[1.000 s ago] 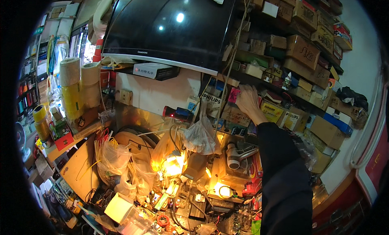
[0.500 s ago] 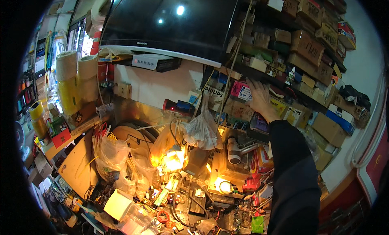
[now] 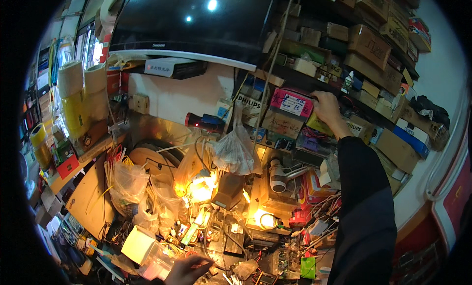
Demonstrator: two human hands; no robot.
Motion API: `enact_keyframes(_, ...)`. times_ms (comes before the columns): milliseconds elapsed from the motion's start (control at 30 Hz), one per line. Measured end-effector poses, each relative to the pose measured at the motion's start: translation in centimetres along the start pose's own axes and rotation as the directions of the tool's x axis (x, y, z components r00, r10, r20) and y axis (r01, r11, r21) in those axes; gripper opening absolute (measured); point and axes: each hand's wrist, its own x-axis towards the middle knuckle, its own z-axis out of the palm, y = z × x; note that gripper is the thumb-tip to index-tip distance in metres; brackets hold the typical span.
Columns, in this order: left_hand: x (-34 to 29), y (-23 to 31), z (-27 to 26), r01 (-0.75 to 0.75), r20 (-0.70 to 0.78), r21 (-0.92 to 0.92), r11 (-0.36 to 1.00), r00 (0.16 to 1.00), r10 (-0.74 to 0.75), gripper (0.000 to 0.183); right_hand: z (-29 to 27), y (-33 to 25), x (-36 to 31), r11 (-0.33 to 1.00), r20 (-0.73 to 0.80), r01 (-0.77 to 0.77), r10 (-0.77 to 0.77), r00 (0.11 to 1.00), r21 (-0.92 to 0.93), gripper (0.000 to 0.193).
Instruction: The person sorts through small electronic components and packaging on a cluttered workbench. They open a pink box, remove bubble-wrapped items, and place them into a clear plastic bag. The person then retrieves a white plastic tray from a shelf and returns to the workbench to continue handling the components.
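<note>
High on the right, my right hand (image 3: 326, 110) reaches to a shelf of boxes with its fingers curled at the upper right corner of a pink box (image 3: 280, 104). The box has a white handwritten label on its front. The fingertips are partly hidden behind the corner. Just under the hand, a yellow box (image 3: 318, 124) is partly covered. My left hand (image 3: 189, 270) comes in at the lower edge above the cluttered bench, fingers stretched out and nothing visible in them. A box with a pale yellow open flap (image 3: 140, 244) stands to its left.
Stacked cardboard boxes (image 3: 369, 48) fill the right-hand shelves below and beside a large dark television (image 3: 191, 24). A tied plastic bag (image 3: 237, 155) hangs over the bench. Bright lit bulbs (image 3: 200, 187), a white hair dryer (image 3: 278, 176), cables and small parts crowd the worktop.
My right hand has slid from the pink box's front to its upper right corner, and its fingers have curled. My left hand has come into view at the bottom. The view has shifted slightly.
</note>
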Motion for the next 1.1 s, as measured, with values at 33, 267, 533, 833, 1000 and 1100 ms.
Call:
enact_keyframes(33,3.6,4.7,0.9,-0.227,0.207,0.241,0.944,0.962,0.178,0.032,0.0,0.0,0.2,0.999,0.038,0.011,-0.01,0.999,-0.032,0.026)
enact_keyframes(267,27.1,21.9,13.0,-0.13,0.343,-0.124,0.984,0.924,0.166,0.071,1.0,0.4,2.5,0.915,0.094,0.243,-0.224,0.97,-0.322,0.015)
enact_keyframes(533,42.0,24.6,16.8,-0.126,0.122,-0.534,0.836,0.967,0.224,0.05,1.0,-0.4,0.3,0.897,-0.061,0.312,-0.347,0.936,-0.315,0.015)
enact_keyframes(833,41.3,28.2,16.2,-0.101,0.24,-0.534,0.839,0.934,0.265,0.074,-2.7,-2.7,-4.2,0.948,-0.229,0.318,-0.305,0.924,0.024,0.012)
enact_keyframes(1000,40.6,32.3,16.2,-0.136,0.203,-0.281,0.95,0.959,0.198,0.084,-2.2,-2.9,-5.3,0.942,-0.27,0.316,-0.277,0.922,0.114,0.026)
enact_keyframes(1100,41.4,33.7,16.8,0.039,0.112,-0.204,0.978,0.994,-0.016,0.08,-2.0,-3.3,-5.7,0.943,-0.282,0.248,-0.181,0.942,0.223,0.025)
